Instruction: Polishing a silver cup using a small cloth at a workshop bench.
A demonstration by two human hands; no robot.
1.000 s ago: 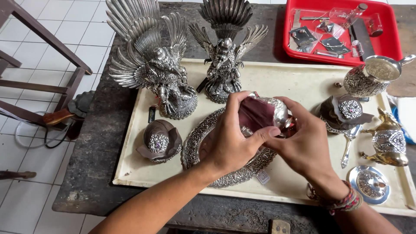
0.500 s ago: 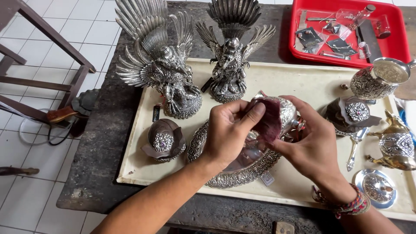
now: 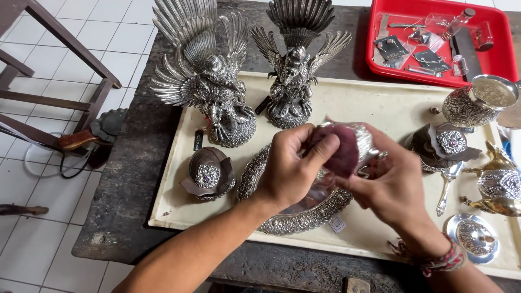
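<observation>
My left hand (image 3: 290,168) presses a dark red cloth (image 3: 341,152) against a small ornate silver vessel (image 3: 362,137). My right hand (image 3: 393,187) grips that vessel from the right and below. Both hands hover over an oval embossed silver tray (image 3: 296,214) lying on a cream board (image 3: 374,106). The vessel's lower part is hidden by my fingers.
Two winged silver bird statues (image 3: 209,81) (image 3: 296,65) stand at the back. A brown shell box (image 3: 209,172) sits left, another (image 3: 442,144) right. A silver pot (image 3: 477,103), spoon (image 3: 446,187), lid (image 3: 475,236), gold teapot (image 3: 496,184) and red tray (image 3: 491,59) fill the right. A wooden stool (image 3: 59,97) stands left.
My left thumb and fingers slid the red cloth across the vessel's face, from its left side toward the middle. The right hand stayed on the vessel.
</observation>
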